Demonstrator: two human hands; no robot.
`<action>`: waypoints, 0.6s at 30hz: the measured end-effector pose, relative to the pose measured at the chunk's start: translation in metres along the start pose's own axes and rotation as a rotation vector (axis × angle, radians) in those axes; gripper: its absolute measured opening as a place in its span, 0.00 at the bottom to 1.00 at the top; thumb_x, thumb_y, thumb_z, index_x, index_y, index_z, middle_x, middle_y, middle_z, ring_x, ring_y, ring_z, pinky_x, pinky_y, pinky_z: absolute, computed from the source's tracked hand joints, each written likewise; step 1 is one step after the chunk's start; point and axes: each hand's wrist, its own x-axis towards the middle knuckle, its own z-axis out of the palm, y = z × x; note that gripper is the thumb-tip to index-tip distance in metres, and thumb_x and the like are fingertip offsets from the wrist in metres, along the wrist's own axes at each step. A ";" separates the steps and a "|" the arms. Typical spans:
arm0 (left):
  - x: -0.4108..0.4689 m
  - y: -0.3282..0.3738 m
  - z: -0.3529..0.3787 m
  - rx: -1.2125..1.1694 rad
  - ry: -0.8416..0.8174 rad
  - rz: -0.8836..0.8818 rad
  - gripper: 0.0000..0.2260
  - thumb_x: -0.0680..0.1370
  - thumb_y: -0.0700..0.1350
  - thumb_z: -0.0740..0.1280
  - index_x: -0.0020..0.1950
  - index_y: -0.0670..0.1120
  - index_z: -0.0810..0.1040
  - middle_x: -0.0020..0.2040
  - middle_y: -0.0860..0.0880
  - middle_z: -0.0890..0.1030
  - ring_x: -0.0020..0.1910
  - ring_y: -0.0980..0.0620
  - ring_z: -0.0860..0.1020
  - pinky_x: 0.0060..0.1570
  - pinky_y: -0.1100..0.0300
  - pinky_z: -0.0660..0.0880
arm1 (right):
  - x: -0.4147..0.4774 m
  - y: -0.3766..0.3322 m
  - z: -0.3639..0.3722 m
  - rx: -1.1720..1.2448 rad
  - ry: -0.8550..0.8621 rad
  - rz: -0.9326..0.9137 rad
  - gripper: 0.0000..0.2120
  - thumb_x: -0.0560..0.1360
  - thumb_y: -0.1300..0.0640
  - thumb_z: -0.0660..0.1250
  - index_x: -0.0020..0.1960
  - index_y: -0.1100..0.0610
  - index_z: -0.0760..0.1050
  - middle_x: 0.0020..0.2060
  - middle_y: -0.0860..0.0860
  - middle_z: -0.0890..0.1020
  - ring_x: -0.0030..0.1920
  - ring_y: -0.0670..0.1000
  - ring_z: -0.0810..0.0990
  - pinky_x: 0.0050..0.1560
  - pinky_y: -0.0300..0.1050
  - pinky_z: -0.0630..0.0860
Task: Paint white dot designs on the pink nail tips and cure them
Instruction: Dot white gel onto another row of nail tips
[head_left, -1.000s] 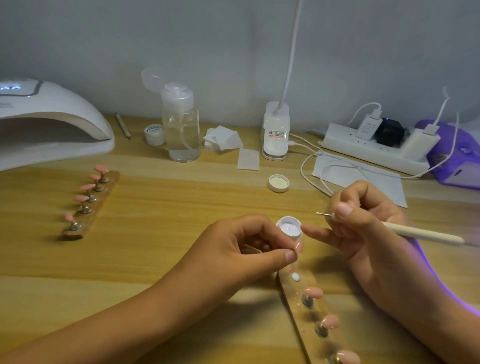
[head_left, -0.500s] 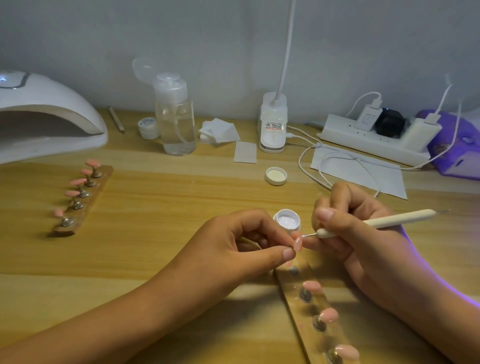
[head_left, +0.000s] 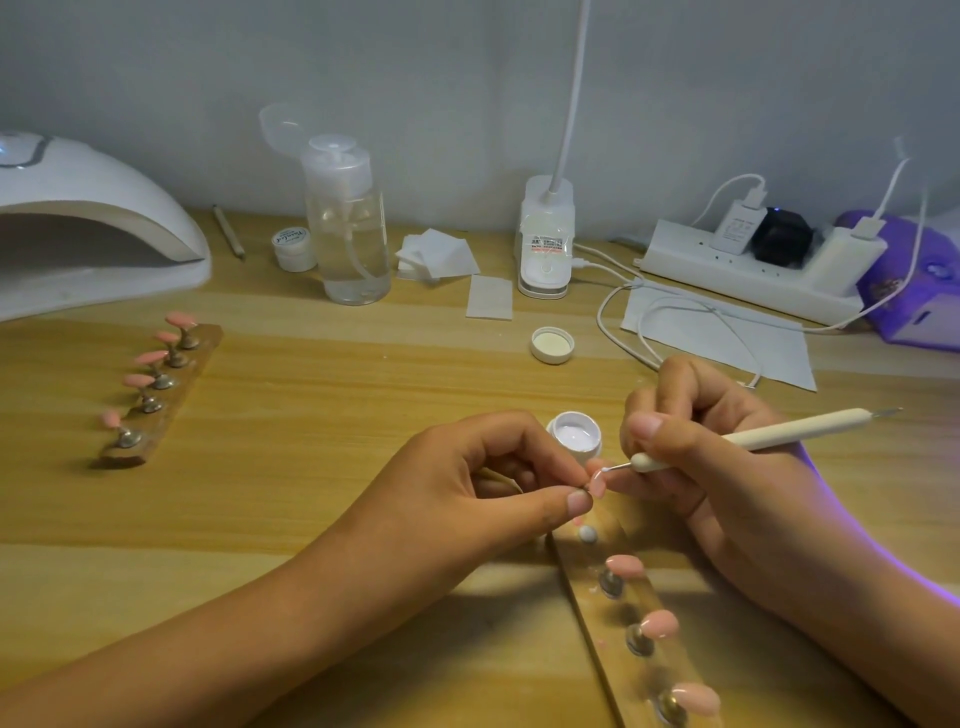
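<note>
My left hand (head_left: 483, 483) pinches a pink nail tip (head_left: 597, 480) between thumb and forefinger, just above the near wooden holder strip (head_left: 592, 561). My right hand (head_left: 696, 457) grips a cream dotting pen (head_left: 769, 434); its metal point touches the held tip. An open white gel pot (head_left: 575, 435) stands right behind the tip. Three pink tips (head_left: 658, 622) stay on the near strip, beside one bare peg (head_left: 587, 533). A second strip (head_left: 161, 392) with several pink tips lies at the left. The white curing lamp (head_left: 88, 223) sits at the far left.
The pot's lid (head_left: 552, 344) lies behind my hands. Along the wall stand a clear pump bottle (head_left: 347, 223), a small white jar (head_left: 294, 249), lint pads (head_left: 436, 254), a desk lamp base (head_left: 545, 239), a power strip (head_left: 748, 270) with cables and a purple device (head_left: 914, 280).
My right hand swung the pen round from the pot and lowered its point onto the pink tip. My left hand keeps pinching the tip in the same place.
</note>
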 end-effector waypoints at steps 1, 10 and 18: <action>0.000 0.000 0.000 0.001 0.003 -0.001 0.02 0.70 0.45 0.74 0.41 0.50 0.83 0.39 0.50 0.83 0.37 0.59 0.76 0.38 0.70 0.73 | 0.000 0.000 0.000 0.000 -0.003 -0.001 0.10 0.64 0.57 0.72 0.30 0.53 0.71 0.27 0.53 0.71 0.29 0.45 0.73 0.32 0.37 0.78; 0.000 0.000 0.001 -0.012 0.004 -0.009 0.02 0.69 0.45 0.74 0.41 0.50 0.83 0.38 0.51 0.83 0.36 0.60 0.76 0.37 0.70 0.72 | 0.000 0.000 0.000 0.043 -0.007 -0.001 0.10 0.65 0.58 0.71 0.30 0.54 0.70 0.27 0.53 0.70 0.29 0.45 0.74 0.33 0.37 0.78; 0.000 0.000 0.000 0.006 0.003 -0.002 0.03 0.70 0.45 0.74 0.41 0.49 0.83 0.41 0.47 0.83 0.38 0.59 0.77 0.39 0.69 0.73 | 0.000 0.001 -0.002 0.020 -0.026 0.008 0.10 0.65 0.57 0.71 0.30 0.53 0.71 0.28 0.51 0.72 0.30 0.44 0.74 0.33 0.37 0.77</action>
